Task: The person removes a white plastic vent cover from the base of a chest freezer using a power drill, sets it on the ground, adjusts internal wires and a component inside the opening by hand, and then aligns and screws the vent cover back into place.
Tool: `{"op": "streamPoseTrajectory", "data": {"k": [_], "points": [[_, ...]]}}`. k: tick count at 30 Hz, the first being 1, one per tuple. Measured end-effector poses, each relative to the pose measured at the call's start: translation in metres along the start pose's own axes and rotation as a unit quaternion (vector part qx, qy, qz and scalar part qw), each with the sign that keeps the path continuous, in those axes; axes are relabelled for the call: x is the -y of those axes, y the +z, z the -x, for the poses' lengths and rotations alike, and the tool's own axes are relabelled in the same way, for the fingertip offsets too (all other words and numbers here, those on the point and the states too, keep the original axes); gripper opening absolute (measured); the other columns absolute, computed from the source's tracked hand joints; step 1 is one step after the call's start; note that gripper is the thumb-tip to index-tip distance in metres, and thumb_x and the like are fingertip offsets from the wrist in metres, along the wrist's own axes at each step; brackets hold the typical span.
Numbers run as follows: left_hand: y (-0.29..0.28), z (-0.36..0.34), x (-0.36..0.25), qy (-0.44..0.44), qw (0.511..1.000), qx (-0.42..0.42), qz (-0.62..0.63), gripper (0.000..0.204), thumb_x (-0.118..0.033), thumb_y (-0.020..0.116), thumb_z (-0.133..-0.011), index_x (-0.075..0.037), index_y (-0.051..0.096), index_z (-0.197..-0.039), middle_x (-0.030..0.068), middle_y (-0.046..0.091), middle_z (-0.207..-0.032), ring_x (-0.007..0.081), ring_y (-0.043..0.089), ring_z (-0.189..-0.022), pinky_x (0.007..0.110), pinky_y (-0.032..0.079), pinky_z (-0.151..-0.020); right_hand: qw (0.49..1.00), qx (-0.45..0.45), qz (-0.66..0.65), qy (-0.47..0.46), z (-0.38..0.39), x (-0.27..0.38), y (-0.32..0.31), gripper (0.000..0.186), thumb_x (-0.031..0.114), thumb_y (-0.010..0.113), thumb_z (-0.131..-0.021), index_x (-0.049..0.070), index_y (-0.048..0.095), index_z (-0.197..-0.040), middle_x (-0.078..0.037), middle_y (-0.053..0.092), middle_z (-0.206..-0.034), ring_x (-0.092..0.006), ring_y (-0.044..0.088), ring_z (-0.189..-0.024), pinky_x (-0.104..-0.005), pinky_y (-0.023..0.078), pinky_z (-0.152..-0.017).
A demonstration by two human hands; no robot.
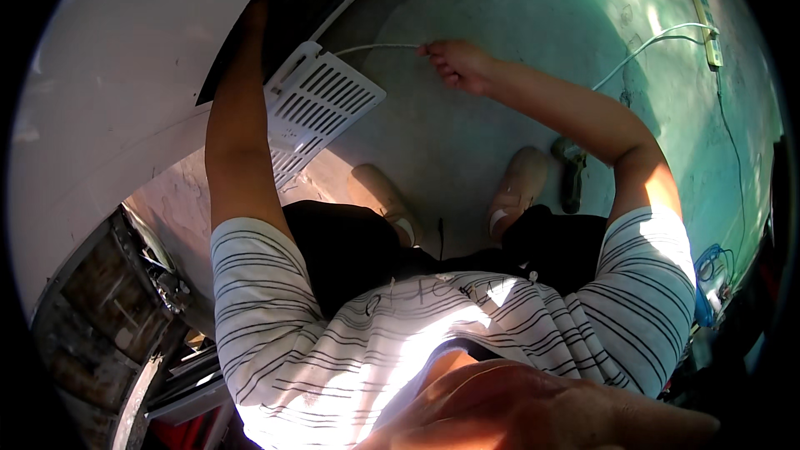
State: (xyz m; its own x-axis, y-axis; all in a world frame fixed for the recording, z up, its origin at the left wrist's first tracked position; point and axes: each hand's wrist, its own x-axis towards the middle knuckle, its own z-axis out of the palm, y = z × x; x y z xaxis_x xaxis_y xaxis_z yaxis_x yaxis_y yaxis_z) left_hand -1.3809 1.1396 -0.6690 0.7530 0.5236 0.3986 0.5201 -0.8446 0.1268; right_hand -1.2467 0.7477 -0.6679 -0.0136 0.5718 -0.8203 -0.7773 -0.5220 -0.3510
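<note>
My right hand is closed in a pinch on a pale cable, held out to the right of a white slotted panel. From the fingers the cable runs left to the panel's top edge. My left forearm reaches up into the dark opening of a large white cabinet; the hand is lost in shadow there, its fingers hidden. The slotted panel hangs at a slant beside that forearm, next to the opening's edge.
A power strip with a pale cord plugged in lies at the far right. Near my right foot lies a dark drill-shaped tool. Blue coiled cable sits at the right edge. Metal parts stand at the lower left.
</note>
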Motion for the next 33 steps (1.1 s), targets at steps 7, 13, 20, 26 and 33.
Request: {"op": "streamPoseTrajectory", "data": {"k": [7,13,20,26,33], "points": [[-0.005,0.003,-0.006,-0.023,1.0,0.004,0.011,0.056,-0.048,0.054,-0.084,-0.012,0.055,-0.125,0.0127,0.055,-0.127,0.032,0.048,-0.121,0.041,0.035,-0.103,1.0,0.026,0.011,0.004,-0.007,0.003,0.014,0.019,0.019,0.043,-0.096,0.008,0.057,-0.103,0.008,0.031,-0.064,-0.0042,0.023,-0.052,-0.02,0.02,-0.044],[-0.006,0.001,-0.011,-0.037,0.999,0.013,0.024,0.057,-0.052,0.054,-0.082,-0.014,0.056,-0.125,0.0113,0.056,-0.127,0.0312,0.047,-0.121,0.041,0.035,-0.103,0.992,0.114,-0.005,-0.048,-0.023,-0.014,0.0,0.019,0.019,0.041,-0.097,0.008,0.056,-0.103,0.008,0.031,-0.065,-0.0039,0.024,-0.053,-0.0197,0.02,-0.044],[-0.009,0.002,-0.011,-0.08,0.995,0.054,-0.01,0.059,-0.056,0.052,-0.081,-0.015,0.057,-0.124,0.0113,0.055,-0.128,0.0315,0.046,-0.123,0.041,0.031,-0.106,0.99,0.129,-0.007,-0.053,-0.018,-0.014,-0.005,0.02,0.019,0.04,-0.097,0.008,0.055,-0.104,0.008,0.031,-0.066,-0.004,0.024,-0.054,-0.0197,0.019,-0.044],[-0.014,0.001,-0.02,-0.091,0.993,0.074,-0.002,0.062,-0.057,0.053,-0.081,-0.015,0.055,-0.127,0.0111,0.052,-0.131,0.032,0.044,-0.125,0.04,0.029,-0.107,0.998,0.06,0.016,-0.004,0.002,0.002,0.013,0.02,0.02,0.041,-0.097,0.008,0.056,-0.103,0.007,0.032,-0.065,-0.0044,0.024,-0.054,-0.0199,0.019,-0.043],[-0.019,0.001,-0.029,-0.066,0.994,0.048,0.07,0.063,-0.057,0.052,-0.082,-0.014,0.053,-0.128,0.0109,0.052,-0.132,0.0308,0.043,-0.126,0.039,0.027,-0.109,0.999,0.009,0.002,0.032,0.005,0.006,0.019,0.019,0.017,0.041,-0.095,0.009,0.058,-0.1,0.005,0.038,-0.065,-0.0052,0.027,-0.051,-0.021,0.02,-0.041]]}}
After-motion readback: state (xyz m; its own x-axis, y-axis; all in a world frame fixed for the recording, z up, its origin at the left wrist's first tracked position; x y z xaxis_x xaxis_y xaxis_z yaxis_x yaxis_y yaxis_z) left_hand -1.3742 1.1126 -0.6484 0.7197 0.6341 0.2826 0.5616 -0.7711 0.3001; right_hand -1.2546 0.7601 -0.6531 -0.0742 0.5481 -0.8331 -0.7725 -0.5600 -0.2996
